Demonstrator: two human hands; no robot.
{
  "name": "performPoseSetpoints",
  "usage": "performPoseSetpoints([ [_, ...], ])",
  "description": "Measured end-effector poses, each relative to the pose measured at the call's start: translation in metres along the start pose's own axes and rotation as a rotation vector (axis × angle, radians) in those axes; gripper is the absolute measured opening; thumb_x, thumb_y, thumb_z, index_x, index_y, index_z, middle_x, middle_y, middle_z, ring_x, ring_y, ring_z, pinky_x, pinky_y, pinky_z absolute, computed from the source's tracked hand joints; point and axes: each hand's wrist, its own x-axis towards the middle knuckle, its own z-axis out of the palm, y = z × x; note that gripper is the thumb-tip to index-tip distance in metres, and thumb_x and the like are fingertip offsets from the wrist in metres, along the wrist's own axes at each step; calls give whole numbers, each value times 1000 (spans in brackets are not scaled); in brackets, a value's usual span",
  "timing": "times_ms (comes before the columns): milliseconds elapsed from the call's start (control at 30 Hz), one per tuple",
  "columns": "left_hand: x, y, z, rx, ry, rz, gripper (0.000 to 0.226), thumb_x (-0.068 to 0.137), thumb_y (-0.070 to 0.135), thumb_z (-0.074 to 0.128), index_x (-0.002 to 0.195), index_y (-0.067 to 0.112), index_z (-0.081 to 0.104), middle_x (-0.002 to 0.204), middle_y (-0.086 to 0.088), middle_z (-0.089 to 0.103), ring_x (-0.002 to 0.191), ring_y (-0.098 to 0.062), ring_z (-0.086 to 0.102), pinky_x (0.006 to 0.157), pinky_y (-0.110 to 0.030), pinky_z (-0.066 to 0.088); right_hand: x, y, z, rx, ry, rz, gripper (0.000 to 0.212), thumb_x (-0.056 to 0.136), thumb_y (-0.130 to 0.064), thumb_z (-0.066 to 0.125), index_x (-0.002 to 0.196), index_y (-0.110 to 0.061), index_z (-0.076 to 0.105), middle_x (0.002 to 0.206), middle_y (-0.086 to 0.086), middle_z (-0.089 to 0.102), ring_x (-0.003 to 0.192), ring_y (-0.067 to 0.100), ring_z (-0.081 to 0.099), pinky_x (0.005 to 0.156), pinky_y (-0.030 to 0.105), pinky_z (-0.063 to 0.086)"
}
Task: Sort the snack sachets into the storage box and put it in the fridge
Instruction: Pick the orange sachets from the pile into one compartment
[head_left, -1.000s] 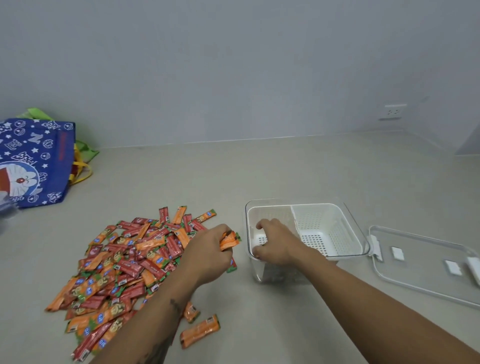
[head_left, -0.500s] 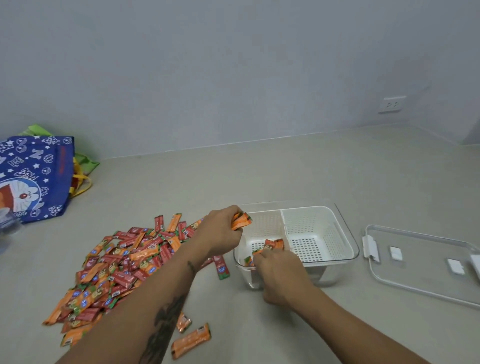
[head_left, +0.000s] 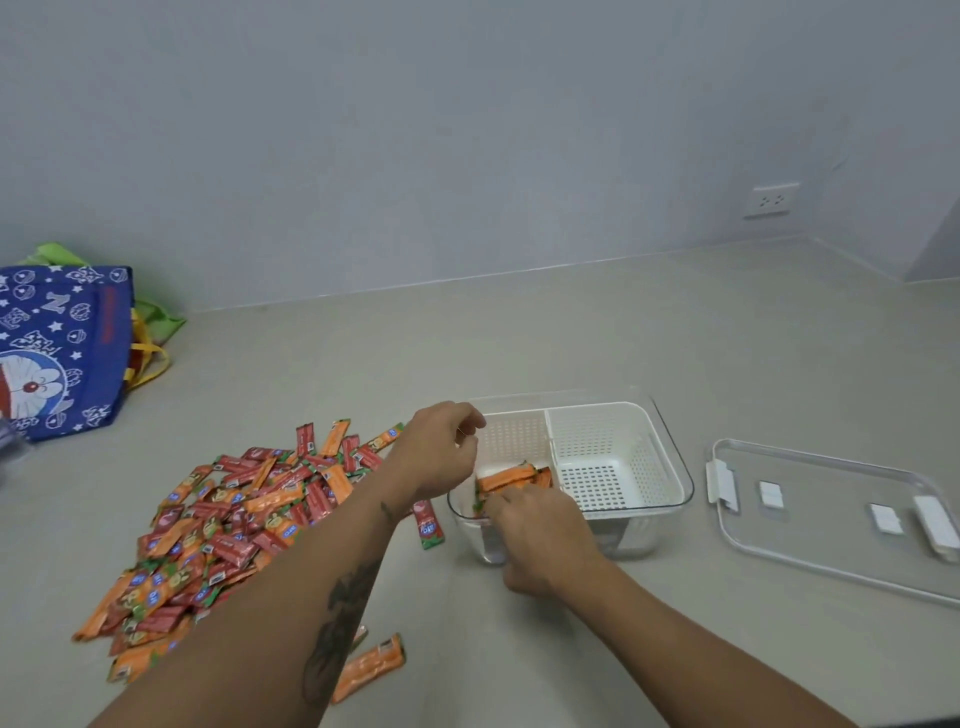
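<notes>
Orange sachets (head_left: 506, 477) lying in left compartment of clear storage box (head_left: 675, 486), pinched by right hand (head_left: 540, 525); left hand (head_left: 439, 454) above box's left rim, fingers loosely curled, holding nothing. Sachet pile (head_left: 228, 514) on counter just left; lid (head_left: 831, 512) to right

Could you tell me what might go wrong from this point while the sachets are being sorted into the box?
The right hand reaches over the storage box near wall, so it could tip or shove it. The lone red sachet beside the box and the orange sachet apart from the sachet pile may get overlooked.
</notes>
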Motion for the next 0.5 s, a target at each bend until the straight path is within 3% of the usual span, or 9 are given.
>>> performPoseSetpoints([
  [100, -30, -12, -3, -158, 120, -81, 21, 91, 14, 55, 105, 21, 69, 97, 8, 67, 84, -8, 62, 79, -28, 54, 1, -1, 2, 58, 50, 6, 31, 81, -29, 65, 111, -21, 59, 111, 1, 62, 101, 27, 60, 74, 33, 41],
  [167, -56, -27, -6, -199, 154, -109, 17, 93, 16, 56, 102, 20, 70, 96, 8, 67, 80, -6, 62, 75, -26, 52, 1, -4, 1, 219, 169, -24, 22, 80, -26, 57, 101, -24, 60, 101, -2, 60, 94, 26, 59, 71, 35, 41],
  [267, -96, -58, -13, -236, 188, -199, 15, 95, 18, 55, 101, 20, 69, 96, 9, 66, 81, -4, 61, 74, -25, 52, 4, -29, -10, 497, 329, -157, 22, 72, -17, 52, 92, -21, 59, 89, -4, 55, 83, 23, 55, 71, 35, 43],
  [333, -122, -81, -17, -226, 187, -273, 15, 96, 18, 54, 102, 22, 68, 95, 11, 65, 79, -1, 61, 69, -24, 50, 7, -56, -12, 565, 342, -229, 22, 73, -15, 55, 93, -21, 59, 89, -5, 55, 83, 19, 53, 72, 34, 43],
  [400, -150, -107, -19, -204, 167, -351, 17, 96, 18, 54, 104, 25, 66, 95, 10, 65, 75, -1, 60, 66, -24, 49, 11, -89, 1, 610, 199, -261, 22, 76, -18, 54, 96, -24, 57, 91, -7, 54, 85, 16, 51, 74, 36, 46],
  [500, -187, -144, -18, -135, 106, -460, 18, 94, 18, 54, 103, 26, 67, 92, 7, 67, 76, -8, 63, 69, -35, 56, 18, -127, 37, 489, -187, -256, 25, 84, -22, 51, 108, -26, 57, 106, -2, 53, 102, 20, 51, 85, 39, 48],
])
